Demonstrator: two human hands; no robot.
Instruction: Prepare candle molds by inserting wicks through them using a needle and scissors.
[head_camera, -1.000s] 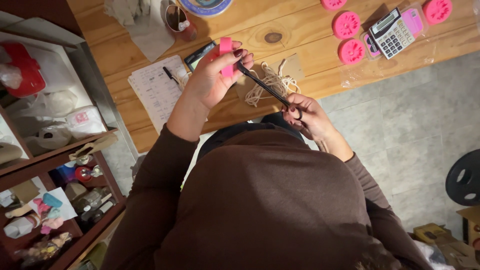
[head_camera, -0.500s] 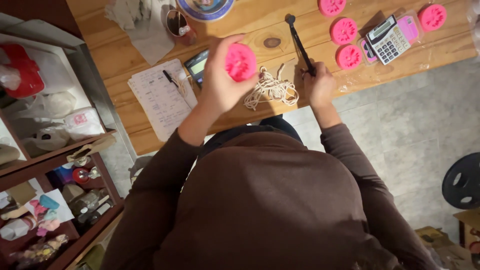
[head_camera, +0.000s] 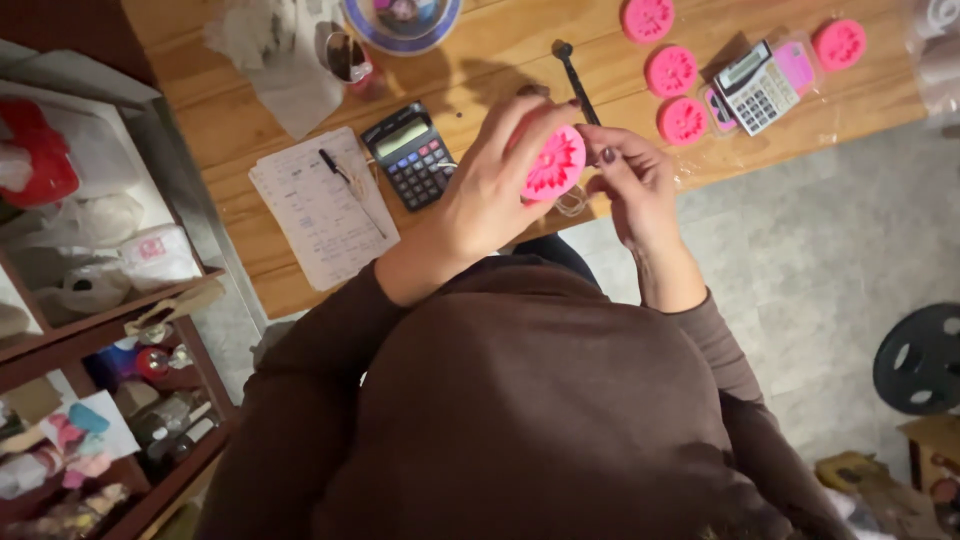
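My left hand (head_camera: 490, 195) grips a round pink mould (head_camera: 553, 163) above the counter (head_camera: 230, 120), its petal-patterned hollow facing me. My right hand (head_camera: 630, 180) pinches a thin dark tool (head_camera: 574, 75) beside it.

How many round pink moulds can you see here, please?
5: one round pink mould in the left hand; four on the wooden table at. More may be hidden.

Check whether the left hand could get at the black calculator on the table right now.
Probably not at once: the left hand is full, gripping a pink round mould. The black calculator lies just beside it on the wooden table, uncovered, so the path itself looks free.
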